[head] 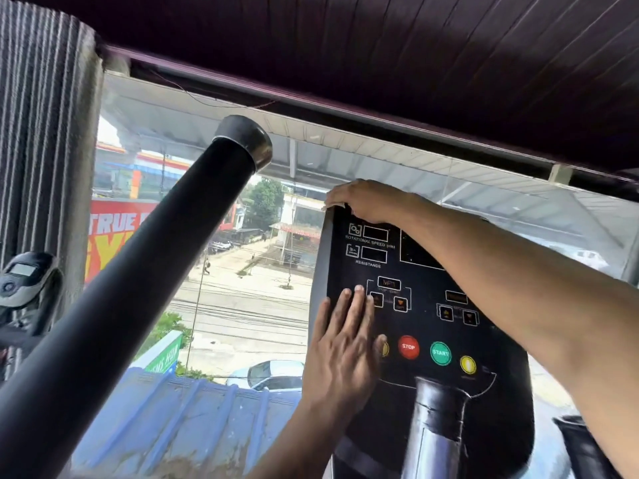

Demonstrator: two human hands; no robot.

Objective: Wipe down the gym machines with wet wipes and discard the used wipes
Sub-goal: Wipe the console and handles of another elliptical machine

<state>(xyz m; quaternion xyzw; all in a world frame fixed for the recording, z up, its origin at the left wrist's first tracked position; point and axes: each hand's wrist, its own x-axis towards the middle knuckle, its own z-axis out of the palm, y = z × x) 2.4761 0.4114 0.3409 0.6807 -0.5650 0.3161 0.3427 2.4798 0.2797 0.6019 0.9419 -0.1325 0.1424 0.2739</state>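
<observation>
Here, your right hand (363,202) was curled over the top left corner of the console panel (425,326), fingers folded down over the rim; a sliver of pale material showed under the fingertips at the edge, possibly the wet wipe (337,206), though you could not tell for certain from this view. Your left hand (345,357) lay flat and open on the panel's lower left face, fingers together and pointing up, holding nothing visible; whether anything sat beneath the palm could not be told. The forearm of your right arm crossed the display area, hiding most of it. Just right of your left thumb sat the red STOP button (408,347), then the green START button (440,353) and a yellow button (468,364) further right. Judged step: wiping the top rim while the left hand steadied the console. To do it well, you needed to keep the steadying palm clear of the buttons, since the thumb was already touching or nearly touching the one left of STOP. Dragging the wipe along the rim toward your right, then down across the face in overlapping passes, would likely cover the printed labels and arrow keys (389,301) above your left fingertips. Light pressure over keys seemed wise. The black handlebar (145,271), well left of both hands, looked not yet attended to.
</observation>
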